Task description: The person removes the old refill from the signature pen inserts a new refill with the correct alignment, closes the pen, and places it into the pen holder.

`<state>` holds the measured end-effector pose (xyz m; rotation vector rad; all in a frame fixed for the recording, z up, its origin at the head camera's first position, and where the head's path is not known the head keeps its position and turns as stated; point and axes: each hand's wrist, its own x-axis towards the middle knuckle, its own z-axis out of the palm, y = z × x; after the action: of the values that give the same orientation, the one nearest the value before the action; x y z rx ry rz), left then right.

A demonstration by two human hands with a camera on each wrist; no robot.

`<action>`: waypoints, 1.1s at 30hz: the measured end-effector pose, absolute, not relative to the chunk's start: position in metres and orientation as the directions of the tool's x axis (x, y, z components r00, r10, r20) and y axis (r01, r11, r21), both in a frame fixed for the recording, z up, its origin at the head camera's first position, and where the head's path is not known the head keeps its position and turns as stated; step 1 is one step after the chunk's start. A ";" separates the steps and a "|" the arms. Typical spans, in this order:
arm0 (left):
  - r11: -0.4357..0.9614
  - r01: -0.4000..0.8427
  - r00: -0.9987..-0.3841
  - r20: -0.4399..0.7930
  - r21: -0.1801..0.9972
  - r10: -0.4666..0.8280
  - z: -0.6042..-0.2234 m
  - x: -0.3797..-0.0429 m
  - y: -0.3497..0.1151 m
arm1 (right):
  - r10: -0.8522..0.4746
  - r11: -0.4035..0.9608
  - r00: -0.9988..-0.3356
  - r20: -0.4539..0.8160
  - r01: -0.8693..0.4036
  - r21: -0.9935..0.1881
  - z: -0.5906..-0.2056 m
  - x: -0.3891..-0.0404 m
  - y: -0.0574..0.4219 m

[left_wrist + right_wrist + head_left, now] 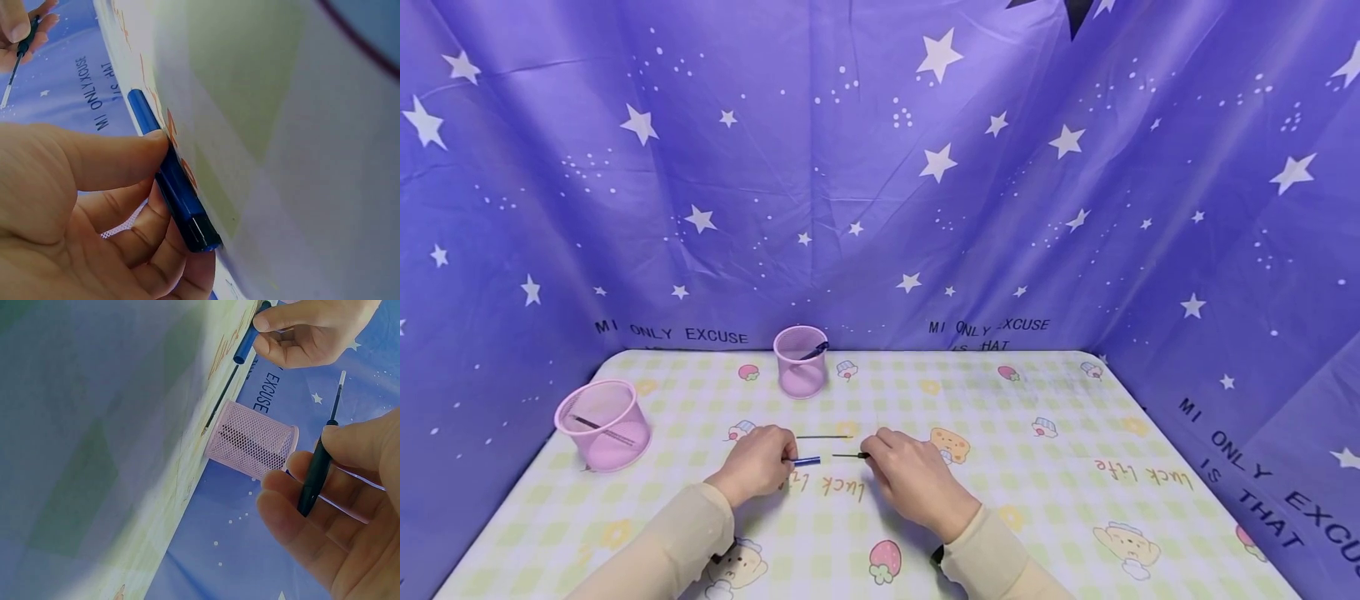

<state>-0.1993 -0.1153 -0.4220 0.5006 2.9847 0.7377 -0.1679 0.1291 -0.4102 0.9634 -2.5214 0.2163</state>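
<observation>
Between the thumb and fingers of my left hand is a blue pen barrel with a darker end, held low over the tablecloth. Facing it, my right hand pinches a dark pen grip section. A thin refill with a whitish tip sticks out of that section and points toward the left hand. In the head view a short gap separates the barrel from the refill's end. Just beyond both hands, a loose dark refill with a yellowish tip lies on the cloth.
A pink mesh pen holder at the back holds a dark pen-like piece. Another pink mesh holder at the left has a thin dark stick inside. The patterned tablecloth ends at a purple star curtain around three sides.
</observation>
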 end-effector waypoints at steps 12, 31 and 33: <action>0.837 0.281 -0.956 0.058 0.469 0.288 -0.422 -0.199 -0.122 | -0.593 0.753 -0.675 0.439 -0.659 0.004 -0.410 -0.169 0.129; 0.815 0.364 -0.930 0.229 0.451 0.289 -0.407 -0.183 -0.115 | -0.583 0.758 -0.682 0.441 -0.652 -0.006 -0.407 -0.168 0.131; 0.813 0.366 -0.928 0.242 0.452 0.283 -0.407 -0.181 -0.115 | -0.581 0.759 -0.679 0.448 -0.652 -0.003 -0.407 -0.168 0.131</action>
<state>-0.1811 -0.1151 -0.4065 0.5681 3.1464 0.8396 -0.1685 0.1309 -0.4065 0.9364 -2.5305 0.2256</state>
